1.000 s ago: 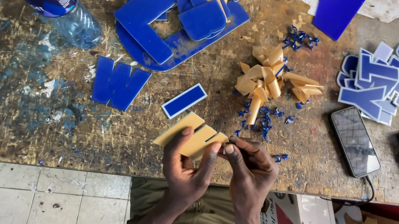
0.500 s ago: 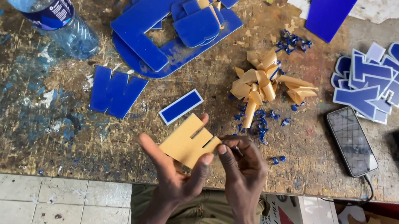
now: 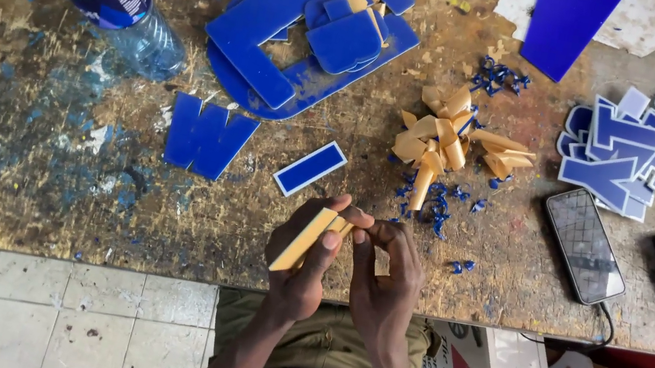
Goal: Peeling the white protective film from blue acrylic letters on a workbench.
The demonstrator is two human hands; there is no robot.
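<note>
Turned edge-on, tan letter piece [image 3: 306, 238] seemingly pinched by both hands.

A single view from a camera worn on the person's head, looking almost straight down. It sits fairly close above a worn counter [image 3: 13, 158], whose near edge crosses the lower third of the picture. Below that edge lie the tiled floor [image 3: 57, 316] and the person's own forearms, reaching up from the bottom centre.
</note>
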